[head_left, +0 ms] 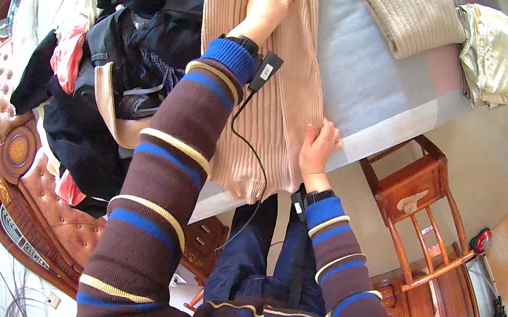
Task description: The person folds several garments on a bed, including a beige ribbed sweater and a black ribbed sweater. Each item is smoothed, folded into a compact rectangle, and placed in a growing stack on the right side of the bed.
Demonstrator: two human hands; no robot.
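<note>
Beige ribbed knit garment (294, 64) lies lengthwise on the pale-covered table (378, 72), lower end at the near edge, one long layer lapped over its right part. Left hand (267, 10) rests on its upper part, thumb apart from bent fingers; can't tell if cloth is pinched. Right hand (319, 144) is at the garment's lower right edge, fingers curled, thumb near the cloth; can't tell if gripping. Black cable (254, 150) hangs from a small dark device (266, 72) by the left wrist, crossing the knit. Heap of dark clothes (77, 137) to the left. Folded cream ribbed sweater (418, 18) upper right, folded off-white garment (496, 55) just beside it. Wooden chair (413, 186) right, below table level.
</note>
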